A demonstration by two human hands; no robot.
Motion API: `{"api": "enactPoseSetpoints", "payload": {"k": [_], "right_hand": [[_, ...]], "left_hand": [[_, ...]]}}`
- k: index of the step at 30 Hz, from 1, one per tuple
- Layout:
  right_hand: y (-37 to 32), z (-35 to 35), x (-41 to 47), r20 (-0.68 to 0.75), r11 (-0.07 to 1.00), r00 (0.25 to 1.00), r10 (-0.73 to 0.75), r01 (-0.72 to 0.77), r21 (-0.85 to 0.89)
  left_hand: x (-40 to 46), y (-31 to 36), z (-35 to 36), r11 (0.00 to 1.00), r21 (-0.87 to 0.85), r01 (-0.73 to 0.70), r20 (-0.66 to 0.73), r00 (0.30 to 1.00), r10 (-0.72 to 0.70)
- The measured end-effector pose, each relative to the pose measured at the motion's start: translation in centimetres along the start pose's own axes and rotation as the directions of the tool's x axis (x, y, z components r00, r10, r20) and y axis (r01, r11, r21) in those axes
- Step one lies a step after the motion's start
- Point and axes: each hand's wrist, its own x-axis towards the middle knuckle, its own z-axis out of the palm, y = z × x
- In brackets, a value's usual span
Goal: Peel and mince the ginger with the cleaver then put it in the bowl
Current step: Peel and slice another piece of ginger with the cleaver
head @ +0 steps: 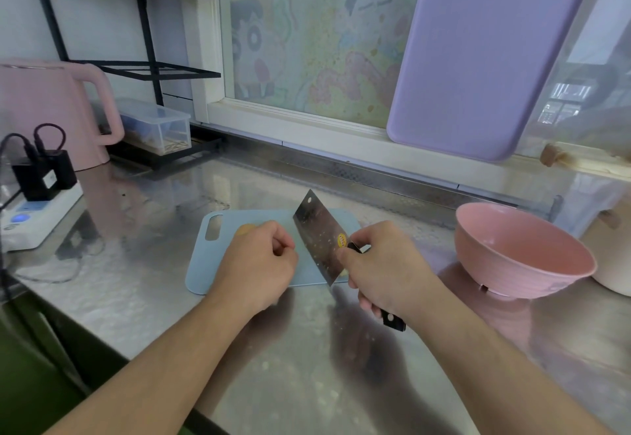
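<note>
A light blue cutting board [218,257] lies on the steel counter. My right hand [382,267] grips the black handle of the cleaver [319,233], whose blade stands tilted over the board's right part with its lower corner near the board. Bits of ginger stick to the blade, and a pale piece shows under its lower edge. My left hand [263,260] hovers over the board's middle with fingers curled; whether it holds ginger is hidden. A yellowish piece of ginger [245,229] peeks out behind that hand. The pink bowl [519,253] stands to the right, with nothing in it.
A pink kettle [51,110] and a power strip [37,216] with black plugs stand at the left. A clear lidded box [153,123] sits under a black rack. A purple board [478,52] leans on the window. A cream pot [611,257] sits at the far right.
</note>
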Motion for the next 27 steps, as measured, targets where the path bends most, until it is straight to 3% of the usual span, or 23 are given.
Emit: {"api": "enactPoseSetpoints", "payload": {"k": [9,21,27], "right_hand": [[-0.3,-2.7,-0.2,-0.003,0.999,0.999,-0.035,0.035,0.042],[0.9,-3.3,-0.1,0.139,0.998,0.989,-0.058,0.057,0.009],[1.4,-3.2,0.8,0.107,0.994,0.990,-0.090,0.097,-0.059]], "left_hand": [[-0.2,-0.5,0.5,0.992,0.024,-0.125,0.149,0.981,0.120],[-0.6,-0.6,0.6,0.986,-0.007,-0.169,0.123,0.978,0.169],[-0.7,-0.7,0.6,0.980,0.004,-0.199,0.146,0.970,0.197]]}}
